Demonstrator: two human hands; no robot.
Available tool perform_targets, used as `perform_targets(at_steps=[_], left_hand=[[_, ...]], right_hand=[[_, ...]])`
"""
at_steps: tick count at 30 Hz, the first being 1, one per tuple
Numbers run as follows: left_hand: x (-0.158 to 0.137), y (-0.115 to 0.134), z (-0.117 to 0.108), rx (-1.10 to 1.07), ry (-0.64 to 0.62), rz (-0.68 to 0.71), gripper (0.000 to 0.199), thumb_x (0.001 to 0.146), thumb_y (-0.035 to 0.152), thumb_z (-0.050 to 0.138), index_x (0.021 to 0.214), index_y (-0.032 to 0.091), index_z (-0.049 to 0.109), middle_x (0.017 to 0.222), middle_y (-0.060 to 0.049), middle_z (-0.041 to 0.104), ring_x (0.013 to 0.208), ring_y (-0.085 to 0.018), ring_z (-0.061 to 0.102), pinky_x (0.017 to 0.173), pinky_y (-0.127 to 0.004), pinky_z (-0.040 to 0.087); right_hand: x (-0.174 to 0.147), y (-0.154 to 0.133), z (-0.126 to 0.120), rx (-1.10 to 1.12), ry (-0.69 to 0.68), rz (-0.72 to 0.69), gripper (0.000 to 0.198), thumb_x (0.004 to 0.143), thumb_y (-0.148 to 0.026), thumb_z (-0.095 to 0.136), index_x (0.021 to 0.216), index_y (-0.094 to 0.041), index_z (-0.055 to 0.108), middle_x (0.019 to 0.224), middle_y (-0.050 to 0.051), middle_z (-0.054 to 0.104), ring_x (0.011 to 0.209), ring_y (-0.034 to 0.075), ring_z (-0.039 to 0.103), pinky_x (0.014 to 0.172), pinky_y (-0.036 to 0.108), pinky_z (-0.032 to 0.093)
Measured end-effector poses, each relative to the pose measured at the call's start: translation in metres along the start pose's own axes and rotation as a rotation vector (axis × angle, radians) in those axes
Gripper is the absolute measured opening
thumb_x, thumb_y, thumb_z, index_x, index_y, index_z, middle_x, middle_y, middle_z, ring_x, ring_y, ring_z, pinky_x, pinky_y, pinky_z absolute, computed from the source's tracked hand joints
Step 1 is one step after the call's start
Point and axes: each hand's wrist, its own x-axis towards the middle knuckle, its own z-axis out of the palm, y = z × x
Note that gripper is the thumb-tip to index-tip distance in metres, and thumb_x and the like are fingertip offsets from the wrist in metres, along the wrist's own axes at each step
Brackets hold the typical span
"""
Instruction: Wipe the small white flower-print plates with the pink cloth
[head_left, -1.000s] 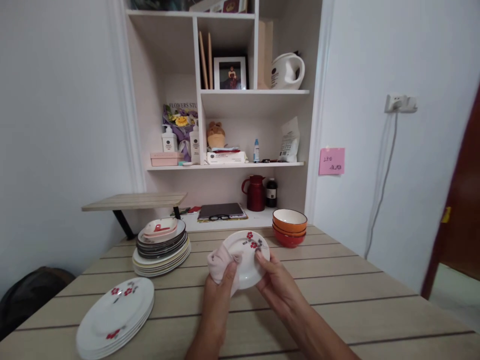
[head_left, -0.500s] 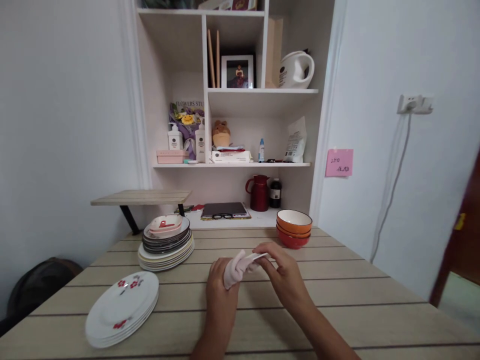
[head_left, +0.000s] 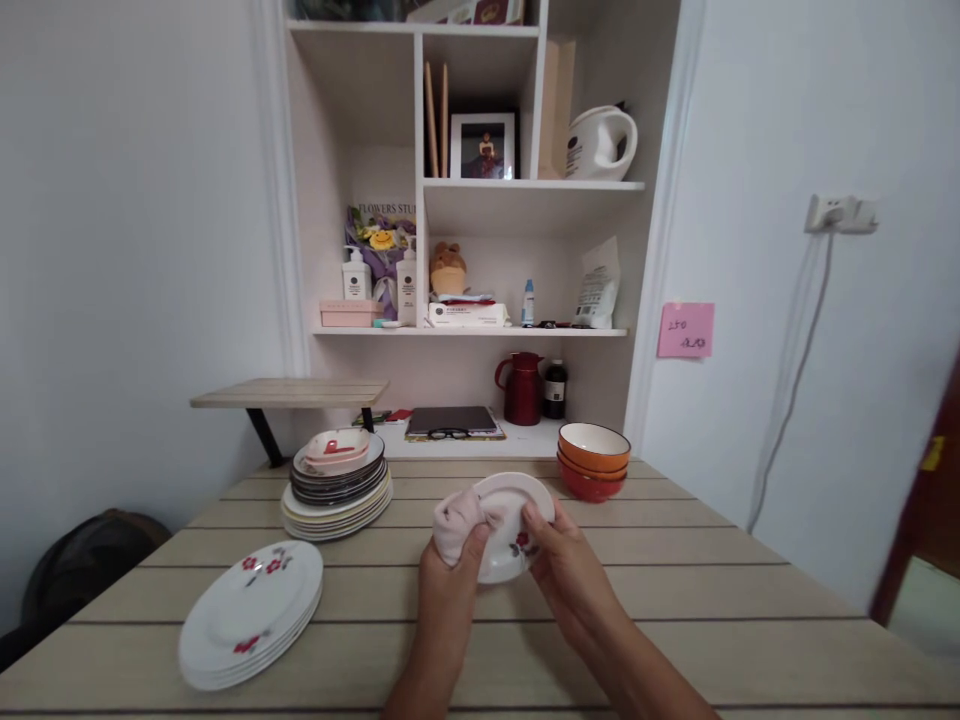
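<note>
A small white plate (head_left: 501, 560) with red flowers is held up over the table, its face tilted toward me. My left hand (head_left: 454, 575) is closed around a pale pink cloth (head_left: 455, 522), pressed over the plate's left edge with the thumb in front. My right hand (head_left: 564, 555) grips the plate's right rim, thumb on its face and the other fingers behind. To the left lies a stack of white oval plates (head_left: 240, 610) with red flowers.
A taller stack of plates (head_left: 337, 515) with small pink-rimmed dishes (head_left: 337, 447) on top stands at the back left, beside a raised wooden shelf (head_left: 289, 393). Orange and red bowls (head_left: 592, 465) are nested at the back right. Behind are a laptop (head_left: 450, 420) and a red jug (head_left: 523, 388).
The plate has turned from nearly edge-on to showing its flowered face. The cloth now lies against its left side. The view has shifted slightly.
</note>
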Motion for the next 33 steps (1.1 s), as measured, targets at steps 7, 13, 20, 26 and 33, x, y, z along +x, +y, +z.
perform_targets(at_steps=[7, 13, 20, 26, 33], left_hand=[[-0.002, -0.005, 0.001, -0.097, -0.091, -0.041, 0.049, 0.071, 0.048, 0.075, 0.105, 0.013, 0.074, 0.104, -0.013, 0.076, 0.097, -0.029, 0.071, 0.086, -0.035, 0.054], [-0.002, -0.007, 0.001, -0.052, -0.005, -0.049, 0.050, 0.068, 0.049, 0.075, 0.101, 0.012, 0.075, 0.099, -0.015, 0.076, 0.092, -0.031, 0.071, 0.080, -0.037, 0.055], [0.001, -0.012, -0.005, 0.262, -0.055, 0.372, 0.027, 0.079, 0.028, 0.064, 0.103, 0.018, 0.070, 0.098, -0.009, 0.074, 0.093, -0.025, 0.068, 0.086, -0.036, 0.051], [0.004, -0.010, -0.013, 0.552, -0.089, 0.660, 0.026, 0.076, 0.011, 0.055, 0.095, 0.021, 0.070, 0.092, -0.007, 0.071, 0.087, -0.026, 0.061, 0.081, -0.040, 0.048], [0.004, -0.010, -0.011, 0.501, -0.060, 0.631, 0.018, 0.077, 0.017, 0.059, 0.090, 0.021, 0.071, 0.085, -0.005, 0.071, 0.081, -0.024, 0.061, 0.077, -0.036, 0.048]], right_hand=[[0.004, 0.004, -0.002, 0.240, -0.051, 0.091, 0.036, 0.072, -0.028, 0.080, 0.106, -0.022, 0.068, 0.094, 0.003, 0.075, 0.079, 0.018, 0.068, 0.074, 0.029, 0.053], [0.003, 0.008, -0.002, 0.160, -0.054, 0.125, 0.033, 0.075, -0.032, 0.076, 0.103, -0.019, 0.067, 0.096, 0.006, 0.074, 0.083, 0.021, 0.067, 0.078, 0.034, 0.053], [0.001, -0.010, -0.010, -0.650, 0.033, -0.457, 0.039, 0.078, -0.029, 0.068, 0.115, -0.025, 0.059, 0.113, 0.007, 0.064, 0.097, 0.023, 0.060, 0.082, 0.036, 0.049], [0.000, -0.019, -0.014, -1.112, -0.180, -0.792, 0.036, 0.084, -0.008, 0.048, 0.109, -0.027, 0.064, 0.108, 0.007, 0.063, 0.100, 0.023, 0.058, 0.088, 0.039, 0.045], [0.000, -0.020, -0.013, -1.058, -0.188, -0.735, 0.020, 0.085, -0.012, 0.054, 0.092, -0.024, 0.069, 0.093, 0.004, 0.070, 0.091, 0.022, 0.060, 0.081, 0.032, 0.044]])
